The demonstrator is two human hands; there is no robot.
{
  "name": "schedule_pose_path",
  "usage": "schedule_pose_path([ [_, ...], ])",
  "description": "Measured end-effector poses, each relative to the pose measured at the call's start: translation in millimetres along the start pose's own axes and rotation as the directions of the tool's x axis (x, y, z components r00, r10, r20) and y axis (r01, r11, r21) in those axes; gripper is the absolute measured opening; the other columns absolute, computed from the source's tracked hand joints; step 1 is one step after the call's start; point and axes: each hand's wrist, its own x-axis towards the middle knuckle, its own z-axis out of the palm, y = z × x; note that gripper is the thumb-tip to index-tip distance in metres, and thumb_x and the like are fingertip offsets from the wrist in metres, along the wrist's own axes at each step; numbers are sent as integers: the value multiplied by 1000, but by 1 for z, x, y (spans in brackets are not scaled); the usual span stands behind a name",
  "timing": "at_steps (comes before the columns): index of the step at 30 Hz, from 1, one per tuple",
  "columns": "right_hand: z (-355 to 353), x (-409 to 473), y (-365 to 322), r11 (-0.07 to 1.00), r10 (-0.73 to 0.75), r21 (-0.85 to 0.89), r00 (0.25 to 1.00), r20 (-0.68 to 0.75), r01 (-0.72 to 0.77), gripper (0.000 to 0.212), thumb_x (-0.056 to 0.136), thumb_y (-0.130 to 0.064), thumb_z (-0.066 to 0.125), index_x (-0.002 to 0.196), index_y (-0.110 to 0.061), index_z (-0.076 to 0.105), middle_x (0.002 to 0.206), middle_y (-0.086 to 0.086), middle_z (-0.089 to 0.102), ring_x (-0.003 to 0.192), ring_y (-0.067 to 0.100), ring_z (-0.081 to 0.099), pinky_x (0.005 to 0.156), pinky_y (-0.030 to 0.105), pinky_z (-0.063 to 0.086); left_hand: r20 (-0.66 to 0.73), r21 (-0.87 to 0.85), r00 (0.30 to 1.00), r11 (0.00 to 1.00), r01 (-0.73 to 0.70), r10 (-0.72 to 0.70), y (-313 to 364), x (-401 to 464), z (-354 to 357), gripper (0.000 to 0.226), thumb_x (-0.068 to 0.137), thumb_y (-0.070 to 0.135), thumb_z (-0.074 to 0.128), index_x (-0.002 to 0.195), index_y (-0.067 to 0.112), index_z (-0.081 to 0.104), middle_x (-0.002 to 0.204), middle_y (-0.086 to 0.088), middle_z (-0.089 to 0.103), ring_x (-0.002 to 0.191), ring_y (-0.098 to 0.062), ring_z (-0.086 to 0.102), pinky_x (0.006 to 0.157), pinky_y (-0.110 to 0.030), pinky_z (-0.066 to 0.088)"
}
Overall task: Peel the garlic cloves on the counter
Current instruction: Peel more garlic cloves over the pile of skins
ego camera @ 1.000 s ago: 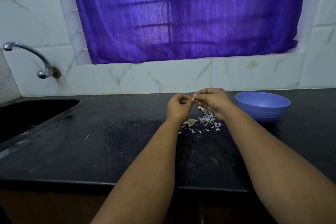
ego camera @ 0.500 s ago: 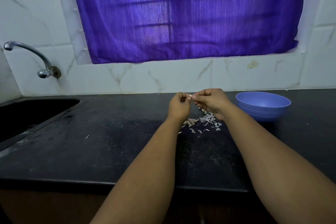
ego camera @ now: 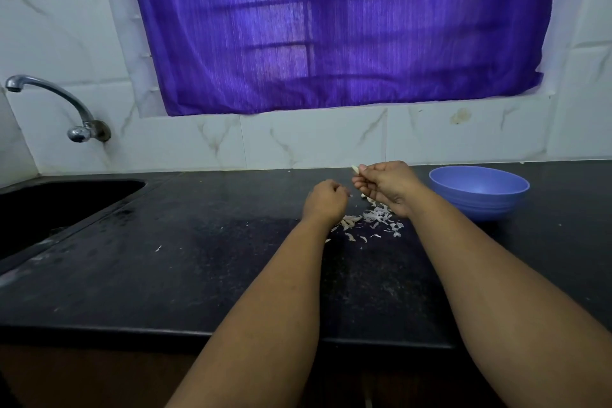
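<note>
Hands: right [ego camera: 387, 184] pinches one garlic clove [ego camera: 355, 169], left [ego camera: 326, 199] curled.

A single wide-angle view is given, taken from head height and directed forward and slightly down. The black counter [ego camera: 165, 275] is seen close in the lower half of the frame, with both forearms entering from the bottom edge. The tiled wall [ego camera: 298, 139] and purple curtain [ego camera: 331, 26] fill the upper half, faced squarely. No second view is provided.
</note>
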Motion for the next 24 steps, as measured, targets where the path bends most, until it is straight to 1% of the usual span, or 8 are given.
schedule_pose_path([
  [3, 0, 0, 0, 1000, 8, -10, 1000, -10, -8, 18, 97, -8, 54, 89, 5, 63, 76, 11, 63, 66, 13, 59, 57, 14, 52, -7, 117, 1000, 993, 16, -16, -3, 1, -2, 13, 90, 26, 63, 80, 17, 66, 95, -3, 71, 88, -19, 63, 75, -27, 46],
  [6, 1, 1, -1, 1000, 23, -19, 1000, -18, -23, 16, 96, -9, 57, 88, 2, 63, 75, 10, 64, 65, 12, 59, 55, 14, 52, 9, 102, 997, 992, 69, -70, -5, 0, -4, 24, 74, 27, 82, 69, 14, 63, 73, 0, 66, 67, -14, 58, 64, -23, 45],
  [8, 1, 2, 0, 999, 29, -20, 999, -22, -29, 14, 95, -9, 58, 87, 2, 62, 75, 10, 64, 64, 12, 59, 54, 13, 52, -1, 81, 997, 994, 79, -79, -4, -1, -5, 30, 68, 27, 87, 63, 15, 59, 66, 1, 64, 62, -13, 58, 61, -24, 45],
  [11, 2, 1, 0, 999, 30, -21, 999, -26, -31, 14, 96, -8, 56, 86, 0, 61, 75, 10, 63, 64, 11, 58, 53, 13, 51, 26, 78, 997, 995, 66, -68, -3, -2, -4, 24, 67, 27, 88, 64, 18, 66, 73, 0, 71, 68, -13, 64, 65, -27, 52],
  [14, 2, 1, 1, 999, 30, -24, 999, -30, -30, 17, 98, -9, 54, 84, -1, 60, 74, 9, 61, 63, 11, 57, 52, 12, 50, 39, 150, 997, 987, 56, -62, -2, -3, -4, 13, 75, 24, 83, 75, 15, 74, 88, -3, 74, 79, -14, 65, 71, -24, 49],
  [17, 2, 1, 1, 999, 31, -38, 999, -29, -32, 16, 97, -9, 54, 83, -2, 60, 73, 8, 62, 60, 9, 57, 51, 12, 49, 27, 130, 997, 989, 71, -75, -2, -2, -7, 24, 69, 26, 87, 65, 16, 66, 78, -1, 71, 73, -14, 64, 65, -24, 48],
  [21, 1, 2, 2, 997, 30, -66, 999, -33, -32, 17, 97, -10, 55, 83, -3, 61, 71, 7, 62, 57, 9, 56, 51, 13, 49, -75, -22, 996, 998, 52, -54, -4, -2, -4, 35, 69, 28, 86, 66, 19, 52, 67, 3, 61, 64, -13, 56, 56, -24, 43],
  [24, 1, 4, 3, 994, 15, -106, 999, -28, -18, 22, 99, -12, 52, 80, -4, 60, 69, 6, 60, 56, 8, 55, 52, 14, 47, -150, -195, 989, 980, -35, 5, -1, -1, -1, 18, 85, 25, 71, 73, 23, 57, 77, 3, 66, 73, -15, 59, 76, -34, 55],
])
